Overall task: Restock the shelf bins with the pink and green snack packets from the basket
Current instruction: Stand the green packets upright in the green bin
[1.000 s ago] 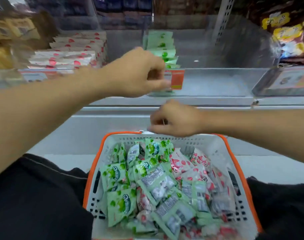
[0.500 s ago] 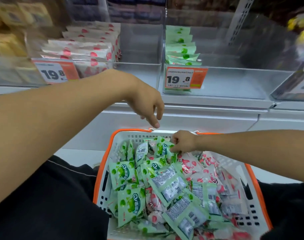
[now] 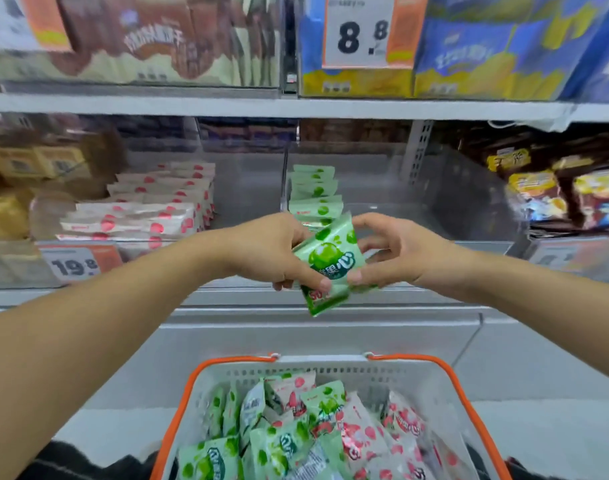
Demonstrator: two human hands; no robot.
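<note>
Both hands pinching one green packet (image 3: 329, 261) at centre frame: left hand (image 3: 268, 249) gripping its 9 o'clock edge, right hand (image 3: 393, 252) its 3 o'clock edge. Held above basket (image 3: 178, 403) at 6 o'clock, packed with green and pink packets. Green stack (image 3: 315, 197) in bin at 12 o'clock; pink stack (image 3: 150, 209) at 10 o'clock.

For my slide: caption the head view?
Both hands hold a green snack packet before the shelf bins.

Basket (image 3: 178, 410) below, packets inside; hands (image 3: 268, 251) above, before shelf bins (image 3: 417, 188); held packet (image 3: 327, 261) between hands.
</note>
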